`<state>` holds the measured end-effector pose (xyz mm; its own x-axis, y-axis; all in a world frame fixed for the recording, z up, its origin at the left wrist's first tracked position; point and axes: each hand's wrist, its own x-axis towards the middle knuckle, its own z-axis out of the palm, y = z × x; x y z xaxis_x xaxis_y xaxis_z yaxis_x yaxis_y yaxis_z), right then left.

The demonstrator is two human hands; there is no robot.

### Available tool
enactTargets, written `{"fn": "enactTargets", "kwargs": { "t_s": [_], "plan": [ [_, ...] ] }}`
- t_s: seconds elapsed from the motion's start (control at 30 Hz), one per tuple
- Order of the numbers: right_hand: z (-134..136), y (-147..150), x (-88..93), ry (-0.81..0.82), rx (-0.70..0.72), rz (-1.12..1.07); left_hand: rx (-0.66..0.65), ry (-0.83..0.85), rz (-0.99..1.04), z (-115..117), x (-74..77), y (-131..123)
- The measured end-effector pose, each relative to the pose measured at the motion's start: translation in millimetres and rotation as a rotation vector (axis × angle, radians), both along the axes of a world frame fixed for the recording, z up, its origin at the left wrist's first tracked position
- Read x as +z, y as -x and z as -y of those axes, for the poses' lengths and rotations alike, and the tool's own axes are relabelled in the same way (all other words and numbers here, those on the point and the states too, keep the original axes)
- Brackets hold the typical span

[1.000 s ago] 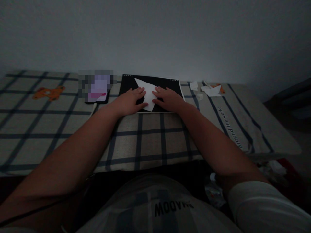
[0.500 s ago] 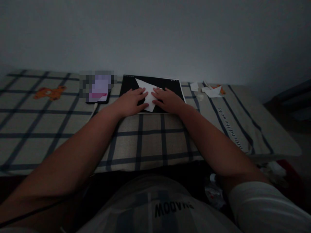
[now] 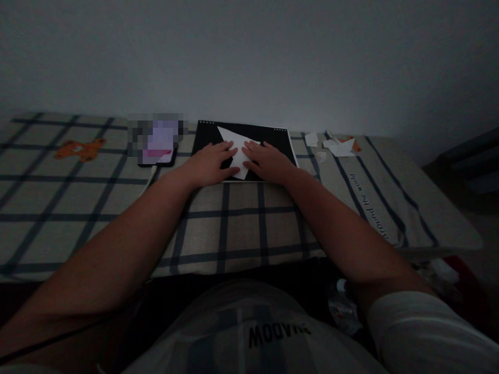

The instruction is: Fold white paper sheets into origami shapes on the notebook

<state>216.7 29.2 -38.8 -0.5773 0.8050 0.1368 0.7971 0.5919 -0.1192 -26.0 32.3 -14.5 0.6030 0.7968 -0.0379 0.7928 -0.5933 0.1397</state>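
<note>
A folded sheet of white paper (image 3: pixel 238 139) with pointed corners lies flat on a black board (image 3: pixel 268 134) that has small white marks along its far edge. From the left, my left hand (image 3: pixel 212 163) rests on the paper with fingers spread and fingertips on its left part. Opposite it, my right hand (image 3: pixel 268 161) lies with its fingers apart on the right side of the same paper. A narrow strip of white shows between the two hands. Parts of the paper are hidden under my fingers.
Left of the board is a phone (image 3: pixel 159 145), partly blurred out, with a white cable (image 3: pixel 150 179). An orange bear-shaped piece (image 3: pixel 81 149) lies farther left. Several paper scraps (image 3: pixel 312 139) and a folded white paper (image 3: pixel 343 147) sit at right on the checked tablecloth (image 3: pixel 241 228). A wall stands behind.
My right hand's fingertips have shifted very slightly to the left on the paper. My left hand and the paper look nearly the same.
</note>
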Motion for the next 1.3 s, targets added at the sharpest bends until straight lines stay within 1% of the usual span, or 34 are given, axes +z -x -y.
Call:
{"fn": "enactTargets", "kwargs": {
  "t_s": [0.23,0.6,0.83,1.0,1.1,1.3],
  "plan": [
    [1,4,1.7,0.007,-0.008,0.026,-0.007,0.002,0.013,-1,-1.1,1],
    [4,5,6.0,0.027,-0.022,0.030,-0.019,0.018,-0.004,-3,1.4,2],
    [5,6,8.8,0.026,-0.020,0.028,-0.018,0.010,0.005,1,1.7,1],
    [1,3,7.0,0.046,-0.027,0.002,-0.023,-0.013,-0.043,2,4.5,0],
    [-3,-3,7.0,0.051,-0.062,-0.011,-0.009,-0.005,-0.069,2,6.5,-2],
    [-8,-13,9.3,0.011,-0.184,-0.024,-0.002,0.018,-0.080,1,6.9,-2]
  ]
}}
